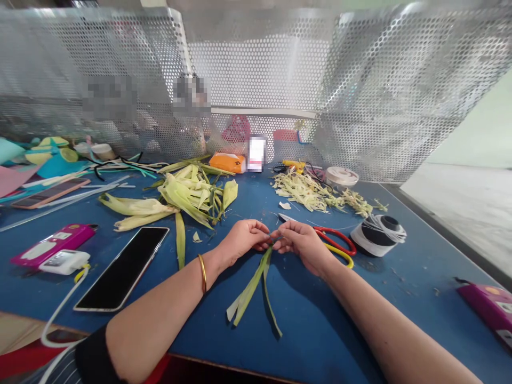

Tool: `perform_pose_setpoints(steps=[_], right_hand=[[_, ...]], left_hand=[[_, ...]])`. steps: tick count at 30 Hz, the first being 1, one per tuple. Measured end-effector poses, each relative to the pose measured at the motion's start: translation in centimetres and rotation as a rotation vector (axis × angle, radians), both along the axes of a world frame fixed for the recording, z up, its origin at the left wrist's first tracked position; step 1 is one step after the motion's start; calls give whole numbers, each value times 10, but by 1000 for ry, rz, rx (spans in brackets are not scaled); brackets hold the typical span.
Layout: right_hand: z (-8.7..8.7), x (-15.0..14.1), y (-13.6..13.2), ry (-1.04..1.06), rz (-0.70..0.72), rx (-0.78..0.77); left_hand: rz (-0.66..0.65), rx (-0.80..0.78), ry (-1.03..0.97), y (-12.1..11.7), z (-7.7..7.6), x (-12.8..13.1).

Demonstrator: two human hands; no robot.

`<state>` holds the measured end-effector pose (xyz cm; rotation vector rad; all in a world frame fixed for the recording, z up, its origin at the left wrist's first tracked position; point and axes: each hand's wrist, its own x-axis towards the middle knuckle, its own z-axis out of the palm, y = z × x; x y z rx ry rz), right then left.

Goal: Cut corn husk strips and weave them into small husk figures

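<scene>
Both of my hands meet over the middle of the blue table (pixel 320 325), fingertips pinched close together. Between them is the top end of several green corn husk strips (pixel 252 288), whose loose ends spread down toward me. My left hand (pixel 248 237), below a gold bangle, is closed on that end from the left. From the right, my right hand (pixel 298 240) pinches the same spot. Fingers hide the exact point of the grip. Scissors (pixel 334 240) with red and yellow handles lie just beyond my right hand, partly covered by it.
A pile of corn husks (pixel 190 192) lies left of centre, shredded husk (pixel 304 189) at the back right. A spool of white thread (pixel 378 234) stands right. Phones, including a black-screened phone (pixel 124 269), lie left. An orange packet (pixel 227 162) sits before the perforated metal screen (pixel 256 58).
</scene>
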<state>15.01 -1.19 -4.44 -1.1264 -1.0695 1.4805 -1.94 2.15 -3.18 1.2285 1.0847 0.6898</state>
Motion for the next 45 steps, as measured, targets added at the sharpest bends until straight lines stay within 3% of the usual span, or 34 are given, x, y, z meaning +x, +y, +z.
perform_pose_setpoints(steps=[13, 19, 28, 30, 33, 40, 45], right_hand=[[-12, -5, 1, -369, 88, 264], [-13, -5, 4, -322, 72, 127], [-14, -8, 3, -303, 63, 127], [-13, -7, 3, -288, 60, 131], [-11, -6, 3, -258, 36, 137], [-6, -5, -2, -205, 6, 181], [-4, -6, -2, -226, -63, 177]], left_hand=[[-59, 112, -59, 3, -10, 0], [44, 472, 112, 4, -11, -2], [59, 627, 156, -4, -8, 3], [97, 596, 93, -3, -10, 4], [107, 430, 14, -4, -11, 6], [-95, -12, -79, -19, 1, 9], [-99, 7, -88, -20, 2, 10]])
